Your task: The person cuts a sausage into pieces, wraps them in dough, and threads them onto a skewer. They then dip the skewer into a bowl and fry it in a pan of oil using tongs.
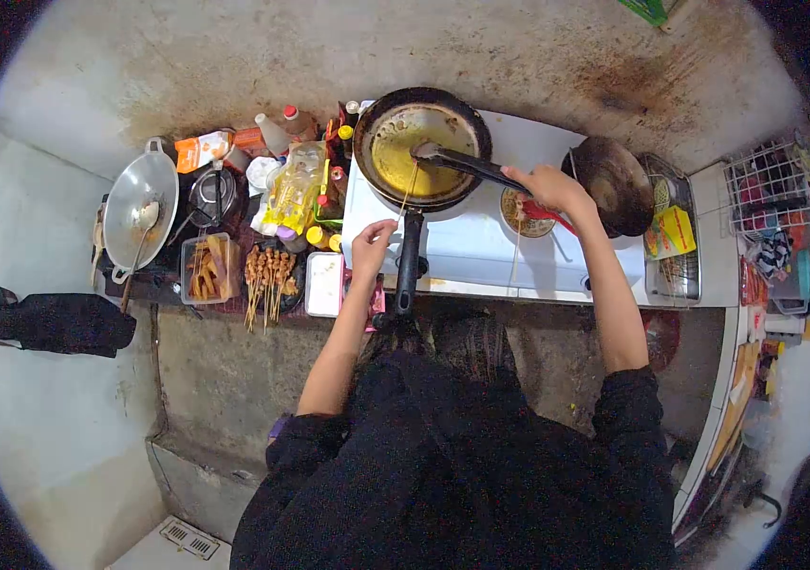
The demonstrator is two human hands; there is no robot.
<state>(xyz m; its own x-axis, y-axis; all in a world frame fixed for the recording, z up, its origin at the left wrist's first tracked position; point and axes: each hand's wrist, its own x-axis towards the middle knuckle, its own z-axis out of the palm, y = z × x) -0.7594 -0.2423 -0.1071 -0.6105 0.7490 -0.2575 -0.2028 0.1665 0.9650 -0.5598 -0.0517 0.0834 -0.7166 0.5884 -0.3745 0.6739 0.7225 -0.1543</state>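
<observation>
A frying pan (pixel 391 128) with yellow oil in it sits on the white counter, its black handle pointing toward me. My left hand (pixel 370 249) is left of that handle, fingers pinched on the lower end of a thin skewer (pixel 410 185) whose upper end reaches into the pan. My right hand (pixel 549 190) is wrapped round the black handle of a utensil (pixel 467 163), whose head is over the oil, at the skewer's top. Beneath my right hand is a bowl (pixel 511 201) with food and a red utensil (pixel 562 221).
Left of the counter are meat skewers (pixel 270 271), a plastic food box (pixel 187 271), a white tray (pixel 324 285), bottles and a large wok (pixel 120 218) with a ladle. A dark wok (pixel 609 176) and a metal rack (pixel 693 266) stand on the right.
</observation>
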